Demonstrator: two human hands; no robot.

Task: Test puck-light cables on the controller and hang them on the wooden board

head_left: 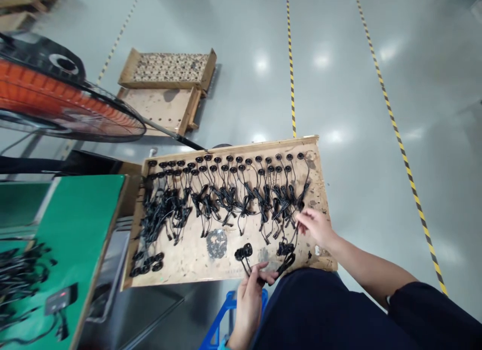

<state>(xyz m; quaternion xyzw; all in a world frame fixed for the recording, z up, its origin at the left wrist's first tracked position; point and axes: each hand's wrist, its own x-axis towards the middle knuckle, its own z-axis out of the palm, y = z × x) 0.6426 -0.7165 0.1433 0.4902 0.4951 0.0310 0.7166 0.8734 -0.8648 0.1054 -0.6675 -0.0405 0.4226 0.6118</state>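
My left hand [251, 295] is at the tray's front edge, its fingers closed around black cables. From these cables, round black heads [244, 251] hang out over the board, and a coiled bundle [286, 263] lies to the right of the fingers. My right hand [315, 226] is over the right side of the wooden tray [226, 275], thumb and fingers pinched on a thin black cable. Just beyond those fingertips lies a tied cable bundle [304, 192]. Another dark cluster [285, 248] sits between the two hands. Rows of round-headed cables [229, 197] cover the tray's far half.
A green work surface [96, 209] with more black cables and a small grey box [60, 300] stands at left. Above it is a large fan [64, 99] with orange blades. Two wooden trays [165, 69] lie beyond. A blue stool [222, 315] is beneath the front edge.
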